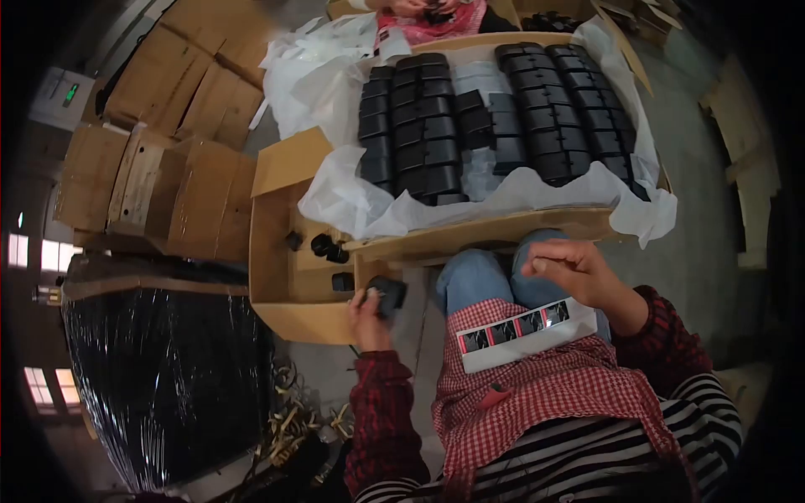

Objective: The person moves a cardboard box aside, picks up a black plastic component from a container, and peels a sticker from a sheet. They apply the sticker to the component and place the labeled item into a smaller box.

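Note:
My left hand (367, 323) grips a small black box-shaped part (388, 295) at the near right edge of an open cardboard box (306, 320). A few similar black parts (342, 282) lie inside that box. Above my lap, my right hand (566, 267) is closed, its fingertips pressed together; anything between them is too small to make out. A white label sheet (527, 334) with black and red stickers rests on the red checked apron (537, 386). Ahead, a large carton (503, 225) lined with white foam sheet (344, 189) holds rows of black parts (428, 126).
Stacked cardboard boxes (210, 189) stand at the left, above a bulky load in black wrap (168, 369). Loose strapping (289, 411) lies on the floor near my left forearm. Beyond the carton, a person's hands (423, 8) hold something dark.

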Demonstrator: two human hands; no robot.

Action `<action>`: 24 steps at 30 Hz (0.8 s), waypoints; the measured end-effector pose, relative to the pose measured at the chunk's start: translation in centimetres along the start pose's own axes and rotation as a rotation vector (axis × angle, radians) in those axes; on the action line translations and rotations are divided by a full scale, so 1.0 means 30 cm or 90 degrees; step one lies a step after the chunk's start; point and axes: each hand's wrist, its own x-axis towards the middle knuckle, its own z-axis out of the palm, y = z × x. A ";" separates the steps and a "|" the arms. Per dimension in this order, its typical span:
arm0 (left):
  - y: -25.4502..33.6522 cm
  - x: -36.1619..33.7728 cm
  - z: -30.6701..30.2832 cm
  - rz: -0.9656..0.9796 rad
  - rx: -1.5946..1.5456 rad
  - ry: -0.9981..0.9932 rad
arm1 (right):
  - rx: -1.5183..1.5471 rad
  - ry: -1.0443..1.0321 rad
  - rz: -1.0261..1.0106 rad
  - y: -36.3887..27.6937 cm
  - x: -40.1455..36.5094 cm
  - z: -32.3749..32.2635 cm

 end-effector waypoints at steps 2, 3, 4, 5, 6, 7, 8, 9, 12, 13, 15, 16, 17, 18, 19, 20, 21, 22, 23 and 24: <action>-0.004 0.188 -0.171 0.054 0.020 0.004 | -0.044 0.056 -0.089 -0.049 0.006 -0.044; -0.057 0.387 -0.358 0.046 -0.030 -0.102 | -0.122 0.064 -0.165 -0.065 0.025 -0.095; -0.021 0.453 -0.417 0.038 -0.003 -0.136 | -0.086 0.145 -0.175 -0.075 0.044 -0.130; 0.029 0.488 -0.421 -0.099 -0.119 -0.017 | -0.046 0.216 -0.191 -0.079 0.068 -0.163; 0.054 0.530 -0.429 -0.025 -0.046 0.091 | -0.061 0.278 -0.180 -0.089 0.099 -0.215; 0.094 0.569 -0.427 -0.016 -0.080 0.135 | -0.069 0.332 -0.167 -0.089 0.132 -0.278; 0.128 0.590 -0.415 -0.004 -0.113 0.186 | -0.151 0.343 -0.112 -0.039 0.163 -0.368; 0.154 0.574 -0.370 -0.009 -0.115 0.176 | -0.228 0.350 -0.055 0.027 0.192 -0.458; 0.162 0.510 -0.266 -0.056 -0.050 0.264 | -0.478 0.349 -0.008 0.138 0.214 -0.564; 0.136 0.501 -0.262 -0.067 -0.012 0.176 | -0.553 0.339 -0.012 0.156 0.230 -0.575; 0.092 0.438 -0.233 -0.075 0.025 0.097 | -0.523 0.283 -0.052 0.156 0.299 -0.538; 0.063 0.396 -0.197 -0.076 0.052 0.051 | -0.491 0.235 -0.085 0.160 0.335 -0.505; 0.037 0.353 -0.152 -0.075 0.078 0.002 | -0.488 0.232 -0.086 0.161 0.376 -0.463; 0.018 0.308 -0.109 -0.073 0.078 0.003 | -0.557 0.132 -0.135 0.158 0.423 -0.417; 0.007 0.253 -0.069 -0.058 0.093 -0.025 | -0.624 0.029 -0.185 0.157 0.457 -0.378; 0.001 0.198 -0.029 -0.042 0.108 -0.052 | -0.623 0.028 -0.188 0.177 0.482 -0.349; 0.002 0.140 0.013 -0.039 0.108 -0.047 | -0.719 0.012 -0.165 0.216 0.511 -0.321; 0.011 0.078 0.055 -0.017 0.096 -0.086 | -0.813 -0.006 -0.142 0.248 0.537 -0.293; 0.017 0.023 0.086 0.003 0.086 -0.125 | -0.841 -0.027 -0.133 0.267 0.553 -0.267; 0.019 -0.026 0.107 0.004 0.088 -0.117 | -0.836 -0.033 -0.137 0.284 0.548 -0.244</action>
